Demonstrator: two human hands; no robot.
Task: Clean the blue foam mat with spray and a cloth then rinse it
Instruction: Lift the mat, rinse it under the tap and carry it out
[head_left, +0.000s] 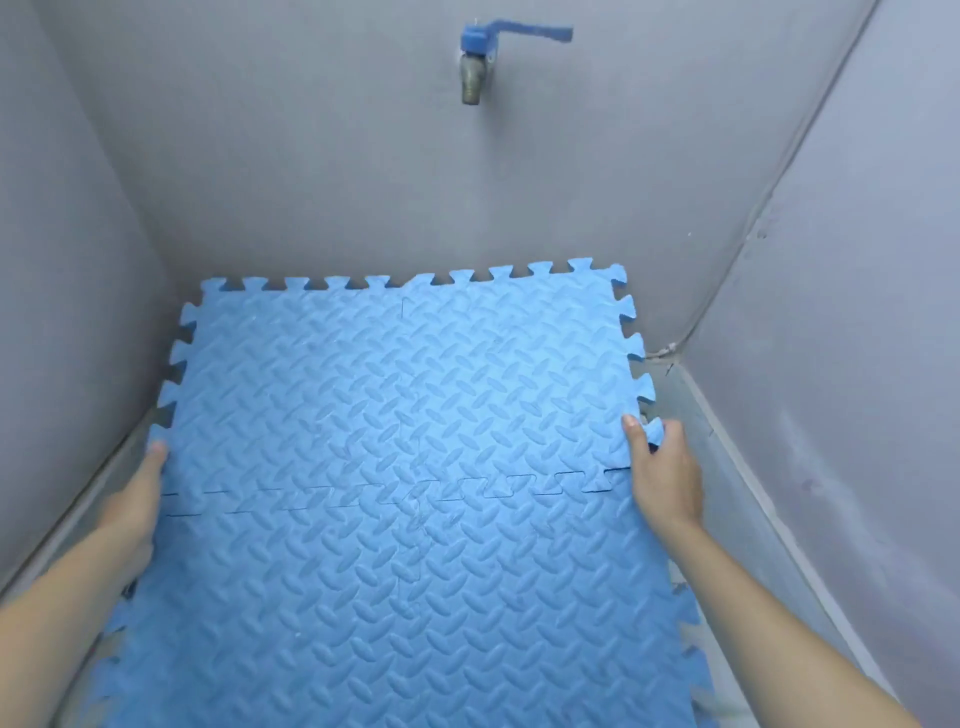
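The blue foam mat (400, 426) fills the middle of the view. It is made of interlocked tiles with a raised diamond-plate pattern and jigsaw edges. Its far edge lies close to the back wall. My left hand (136, 499) grips its left edge, thumb on top and fingers hidden under the foam. My right hand (662, 470) grips the right edge at a jigsaw tab, thumb on the top face. No spray bottle or cloth is in view.
A metal tap (474, 78) with a blue lever handle sticks out of the grey back wall, above the mat's far edge. Grey walls close in on the left and right. A strip of grey floor (727, 493) shows to the right of the mat.
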